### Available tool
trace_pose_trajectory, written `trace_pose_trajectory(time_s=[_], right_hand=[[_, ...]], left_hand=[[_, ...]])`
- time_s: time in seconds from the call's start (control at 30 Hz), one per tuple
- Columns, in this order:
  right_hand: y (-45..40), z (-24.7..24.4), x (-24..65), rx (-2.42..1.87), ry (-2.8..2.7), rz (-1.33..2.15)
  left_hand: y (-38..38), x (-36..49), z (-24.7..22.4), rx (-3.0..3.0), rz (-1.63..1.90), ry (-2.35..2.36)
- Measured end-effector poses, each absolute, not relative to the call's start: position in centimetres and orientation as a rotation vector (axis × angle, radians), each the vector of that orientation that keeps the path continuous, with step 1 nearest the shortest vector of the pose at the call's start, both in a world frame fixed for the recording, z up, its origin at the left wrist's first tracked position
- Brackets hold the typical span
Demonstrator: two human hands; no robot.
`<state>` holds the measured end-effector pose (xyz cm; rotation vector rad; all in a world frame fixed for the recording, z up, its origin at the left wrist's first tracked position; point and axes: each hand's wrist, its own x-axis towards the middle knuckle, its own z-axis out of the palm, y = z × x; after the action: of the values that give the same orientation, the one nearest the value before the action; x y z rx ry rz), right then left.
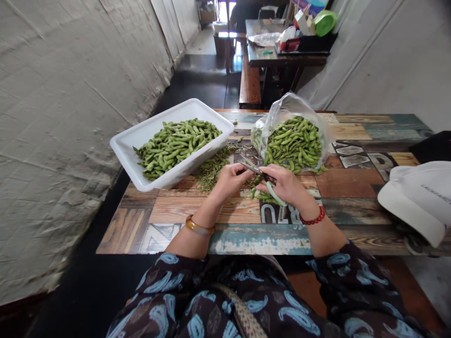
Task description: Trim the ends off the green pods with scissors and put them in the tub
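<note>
My right hand grips scissors with pale green handles, their blades pointing left toward my other hand. The fingers of my left hand are pinched together beside the blade tips; what they hold is too small and hidden to make out. A few loose edamame pods lie on the table under my right hand. Just beyond it, a clear plastic bag lies open, full of green pods. To the left, a white plastic tray contains many pods. Stem trimmings are heaped against its near right side.
The wood-patterned table has its near edge at my body. At the right edge lies a white cap. A rough pale wall runs along the left. Farther back stand a bench and another table with boxes on it.
</note>
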<state>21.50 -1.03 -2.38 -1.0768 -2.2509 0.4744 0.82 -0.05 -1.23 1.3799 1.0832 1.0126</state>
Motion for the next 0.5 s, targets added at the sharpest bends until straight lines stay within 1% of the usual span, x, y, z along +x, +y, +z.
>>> trace_pose_trajectory(time_s=[0.13, 0.2, 0.37, 0.5], right_hand=[[-0.97, -2.73, 21.59, -1.096, -2.242, 0.465], [-0.85, -2.95, 21.56, -1.128, -2.188, 0.442], [-0.34, -2.95, 21.69, -1.231, -1.965, 0.41], [-0.23, -2.85, 21.66, -1.218, -1.93, 0.423]], left_hand=[[0.18, 0.8, -1.24, 1.495, 1.093, 1.094], [0.2, 0.78, -1.25, 1.462, 1.155, 1.1], [0.11, 0.63, -1.28, 1.041, 1.127, 0.949], [0.32, 0.53, -1.45, 0.814, 1.111, 0.84]])
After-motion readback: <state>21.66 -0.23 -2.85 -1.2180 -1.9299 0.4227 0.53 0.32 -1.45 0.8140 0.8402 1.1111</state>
